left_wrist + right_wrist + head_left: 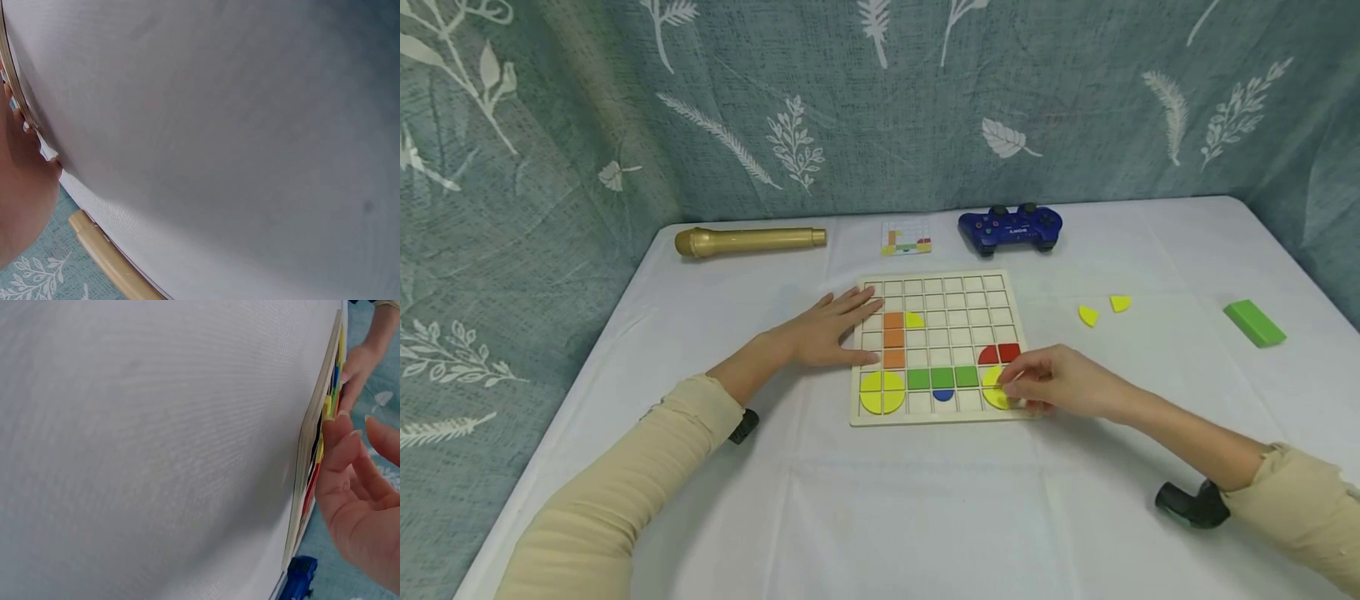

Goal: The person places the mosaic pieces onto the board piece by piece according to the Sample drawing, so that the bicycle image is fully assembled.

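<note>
A pale wooden grid board [936, 287] lies on the white table with coloured pieces in its squares. My left hand [827, 329] rests with spread fingers over its left edge, near orange squares [893, 337] and a yellow quarter circle [913, 320]. At the lower right, my right hand [1063, 383] has bent fingers, the fingertips right at yellow quarter pieces [995, 397]. In the right wrist view its thumb and fingertips stand apart, with no piece showing between them. Red pieces [1009, 352], green squares [942, 378], a blue half circle [943, 395] and a yellow circle [882, 392] are also on the board.
Behind the board lie a gold microphone [752, 242], a small pattern card [906, 237] and a blue game controller [1011, 227]. Two loose yellow quarter pieces [1087, 316] and a green block [1255, 323] lie to the right. A patterned curtain [925, 108] hangs behind the table.
</note>
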`<move>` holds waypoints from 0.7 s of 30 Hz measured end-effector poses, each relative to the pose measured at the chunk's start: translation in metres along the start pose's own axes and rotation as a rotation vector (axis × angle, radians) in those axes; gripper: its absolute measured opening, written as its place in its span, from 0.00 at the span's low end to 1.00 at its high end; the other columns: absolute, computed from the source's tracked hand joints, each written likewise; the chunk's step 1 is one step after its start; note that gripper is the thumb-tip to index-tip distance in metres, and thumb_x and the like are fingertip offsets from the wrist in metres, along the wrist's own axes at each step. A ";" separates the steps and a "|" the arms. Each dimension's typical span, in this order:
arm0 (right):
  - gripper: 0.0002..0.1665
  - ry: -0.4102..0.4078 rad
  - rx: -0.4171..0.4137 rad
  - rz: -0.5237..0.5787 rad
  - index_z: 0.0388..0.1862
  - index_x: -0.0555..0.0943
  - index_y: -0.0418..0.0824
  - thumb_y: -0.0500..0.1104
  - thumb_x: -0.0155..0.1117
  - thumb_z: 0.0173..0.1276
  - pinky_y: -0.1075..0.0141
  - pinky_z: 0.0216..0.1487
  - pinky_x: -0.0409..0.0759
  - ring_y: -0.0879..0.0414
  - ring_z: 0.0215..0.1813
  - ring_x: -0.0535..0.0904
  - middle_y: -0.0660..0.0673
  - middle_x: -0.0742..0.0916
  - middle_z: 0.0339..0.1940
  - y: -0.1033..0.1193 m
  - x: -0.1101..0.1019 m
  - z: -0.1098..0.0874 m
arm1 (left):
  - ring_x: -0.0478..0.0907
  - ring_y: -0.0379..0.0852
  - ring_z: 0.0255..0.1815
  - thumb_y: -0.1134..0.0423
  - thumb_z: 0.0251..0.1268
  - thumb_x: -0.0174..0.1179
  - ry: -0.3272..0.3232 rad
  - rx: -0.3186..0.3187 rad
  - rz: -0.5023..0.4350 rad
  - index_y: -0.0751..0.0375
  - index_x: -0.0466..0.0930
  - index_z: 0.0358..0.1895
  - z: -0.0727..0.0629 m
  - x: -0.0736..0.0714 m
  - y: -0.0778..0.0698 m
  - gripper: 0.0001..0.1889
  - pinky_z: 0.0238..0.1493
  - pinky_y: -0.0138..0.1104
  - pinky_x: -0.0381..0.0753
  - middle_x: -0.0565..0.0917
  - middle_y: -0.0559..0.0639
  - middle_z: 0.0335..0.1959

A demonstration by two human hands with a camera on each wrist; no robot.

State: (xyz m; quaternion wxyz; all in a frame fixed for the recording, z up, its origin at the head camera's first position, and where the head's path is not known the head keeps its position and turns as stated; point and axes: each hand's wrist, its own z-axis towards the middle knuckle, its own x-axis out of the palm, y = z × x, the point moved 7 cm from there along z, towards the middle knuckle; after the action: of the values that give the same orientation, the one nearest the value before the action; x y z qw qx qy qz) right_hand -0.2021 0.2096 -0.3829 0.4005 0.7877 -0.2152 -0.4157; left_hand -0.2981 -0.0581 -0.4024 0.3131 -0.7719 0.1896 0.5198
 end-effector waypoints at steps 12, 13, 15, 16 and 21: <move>0.24 0.193 -0.047 0.163 0.61 0.74 0.33 0.46 0.57 0.73 0.63 0.32 0.80 0.47 0.36 0.82 0.40 0.85 0.48 0.005 0.014 -0.008 | 0.29 0.47 0.76 0.31 0.63 0.49 0.001 0.004 0.006 0.49 0.39 0.78 0.001 0.001 0.000 0.47 0.71 0.49 0.32 0.36 0.48 0.77; 0.25 0.196 -0.043 0.168 0.63 0.73 0.33 0.47 0.57 0.73 0.62 0.32 0.80 0.47 0.36 0.82 0.40 0.85 0.49 0.006 0.014 -0.009 | 0.29 0.47 0.76 0.31 0.63 0.49 0.001 0.004 0.007 0.49 0.39 0.78 0.001 0.001 0.000 0.47 0.72 0.49 0.32 0.36 0.48 0.77; 0.26 0.192 -0.031 0.173 0.64 0.72 0.35 0.47 0.58 0.72 0.62 0.32 0.81 0.47 0.36 0.83 0.40 0.85 0.49 0.006 0.013 -0.009 | 0.29 0.47 0.76 0.31 0.63 0.48 -0.001 0.004 0.012 0.48 0.39 0.78 0.001 0.001 0.001 0.47 0.72 0.49 0.33 0.36 0.47 0.77; 0.26 0.188 -0.028 0.172 0.64 0.72 0.35 0.47 0.58 0.72 0.62 0.32 0.81 0.47 0.36 0.83 0.40 0.85 0.49 0.006 0.013 -0.009 | 0.29 0.47 0.76 0.31 0.63 0.48 -0.002 0.005 0.012 0.48 0.39 0.78 0.002 0.001 0.002 0.47 0.72 0.49 0.33 0.36 0.47 0.77; 0.26 0.207 -0.013 0.190 0.64 0.72 0.35 0.48 0.56 0.73 0.61 0.37 0.81 0.46 0.40 0.82 0.40 0.84 0.50 0.001 0.011 -0.008 | 0.28 0.46 0.76 0.30 0.63 0.47 0.003 0.003 0.013 0.48 0.38 0.78 0.002 0.003 0.003 0.48 0.72 0.48 0.33 0.36 0.47 0.77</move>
State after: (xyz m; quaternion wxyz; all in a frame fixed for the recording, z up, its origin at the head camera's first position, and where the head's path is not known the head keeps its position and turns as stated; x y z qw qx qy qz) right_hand -0.1897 0.2050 -0.3845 0.4631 0.7998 -0.2438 -0.2939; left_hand -0.3000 -0.0586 -0.4062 0.3104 -0.7711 0.1958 0.5203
